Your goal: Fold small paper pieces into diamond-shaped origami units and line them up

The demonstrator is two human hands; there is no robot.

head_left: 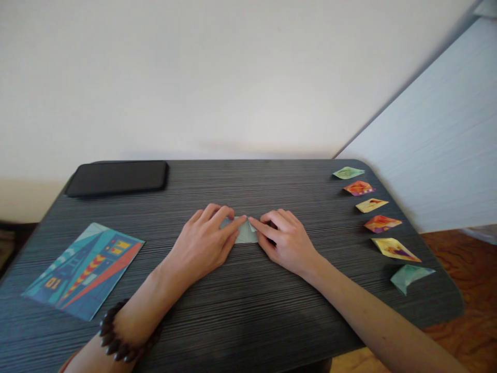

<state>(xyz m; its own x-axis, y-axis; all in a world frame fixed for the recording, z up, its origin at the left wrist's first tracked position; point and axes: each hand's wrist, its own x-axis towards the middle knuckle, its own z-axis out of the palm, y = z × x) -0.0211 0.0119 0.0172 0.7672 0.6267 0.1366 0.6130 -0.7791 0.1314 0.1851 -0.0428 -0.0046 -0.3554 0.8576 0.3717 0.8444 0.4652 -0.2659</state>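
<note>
A small pale blue-green piece of folded paper (246,234) lies on the dark table in front of me, partly covered by my fingers. My left hand (209,235) presses on its left side, the index fingertip reaching the top middle and the thumb at the lower edge. From the right, my right hand (286,237) grips the paper's other side, with its index fingertip close to the left one. How the paper's underside is folded is hidden.
At the left lies a stack of patterned paper (87,272), with a black phone (118,177) behind it. Several small folded paper pieces line the right side, among them a teal one (410,277) and a green one (348,172). A wall (233,77) borders the table's back.
</note>
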